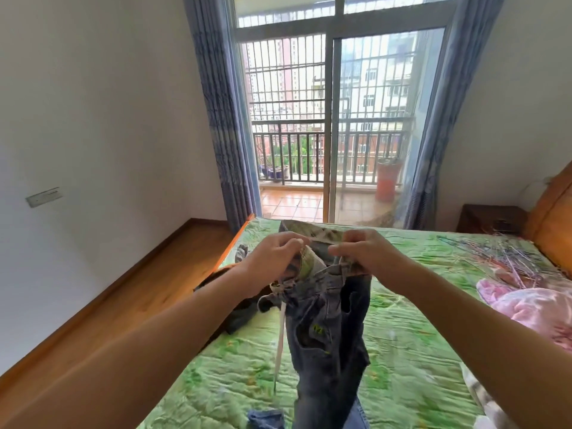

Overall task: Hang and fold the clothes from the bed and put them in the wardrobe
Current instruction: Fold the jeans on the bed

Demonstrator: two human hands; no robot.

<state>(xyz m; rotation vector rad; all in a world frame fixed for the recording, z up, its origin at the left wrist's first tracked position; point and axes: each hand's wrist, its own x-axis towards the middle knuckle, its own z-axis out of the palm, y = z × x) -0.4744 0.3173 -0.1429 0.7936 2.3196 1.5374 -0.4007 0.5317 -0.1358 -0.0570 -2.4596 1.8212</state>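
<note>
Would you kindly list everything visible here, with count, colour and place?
bedspread: one, green, covering the bed
jeans: one pair, dark grey-blue, held above the bedspread, legs hanging
hangers: several, pale wire, far right of the bedspread
pink cloth: one, pink, right edge of the bedspread
dark clothes: a heap, brown and grey, left edge of the bedspread
blue cloth: one, blue, near edge, below the jeans
curtains: two, blue, either side of the balcony door
nightstand: one, dark wood, far right
wall switch: one, white, left wall
left hand: grips the jeans at the waist
right hand: grips the jeans at the waist
</note>
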